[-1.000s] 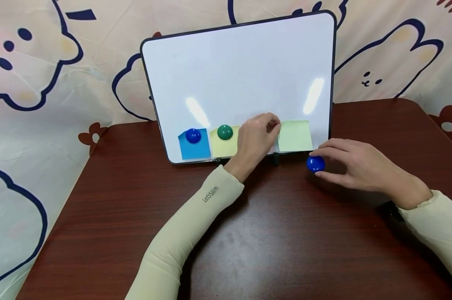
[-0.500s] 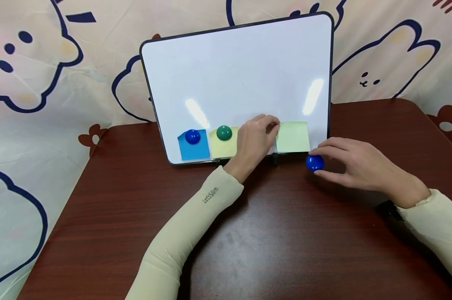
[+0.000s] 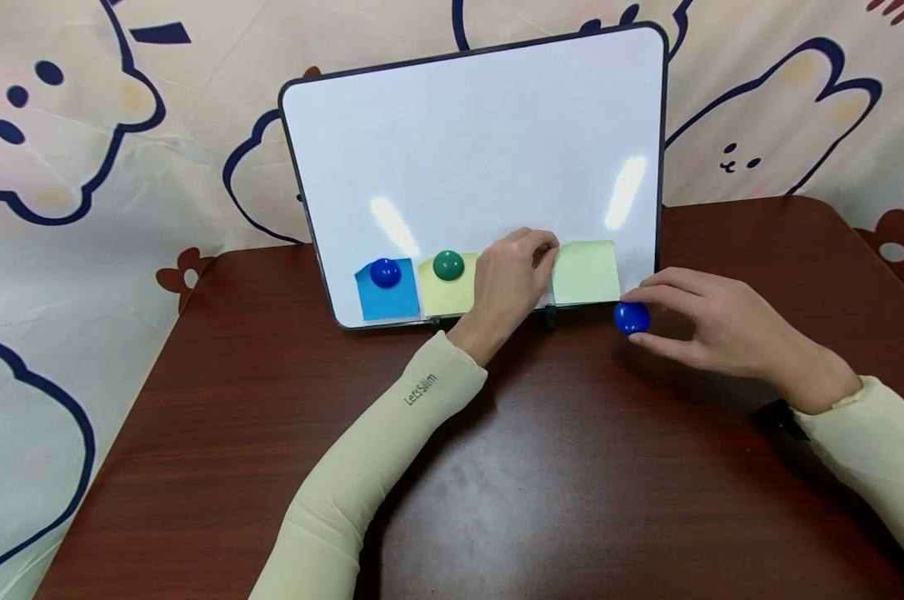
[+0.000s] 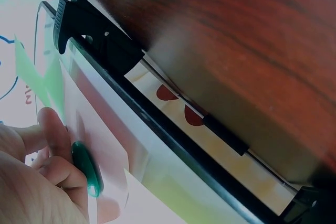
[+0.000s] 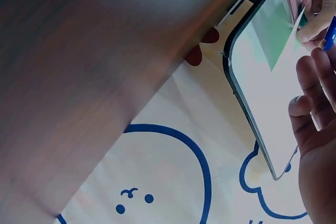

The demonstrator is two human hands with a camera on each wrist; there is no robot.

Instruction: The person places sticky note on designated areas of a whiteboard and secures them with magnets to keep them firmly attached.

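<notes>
My left hand is at the lower part of the whiteboard, its thumb and fingertips pinching the upper left corner of a light green sticky note. Beside those fingers, in the left wrist view, a green round magnet sits on a pink sticky note, mostly hidden by the hand in the head view. My right hand holds a blue round magnet between thumb and fingertips, just off the board's lower right corner. The right wrist view catches only part of this blue magnet.
Further left on the board, a blue magnet is on a blue sticky note and a green magnet on a yellow one. Black stand feet hold the board on the brown table. A printed cloth hangs behind.
My right hand has risen slightly toward the board with the blue magnet. The left hand stays at the light green note's corner, and the view has shifted a little.
</notes>
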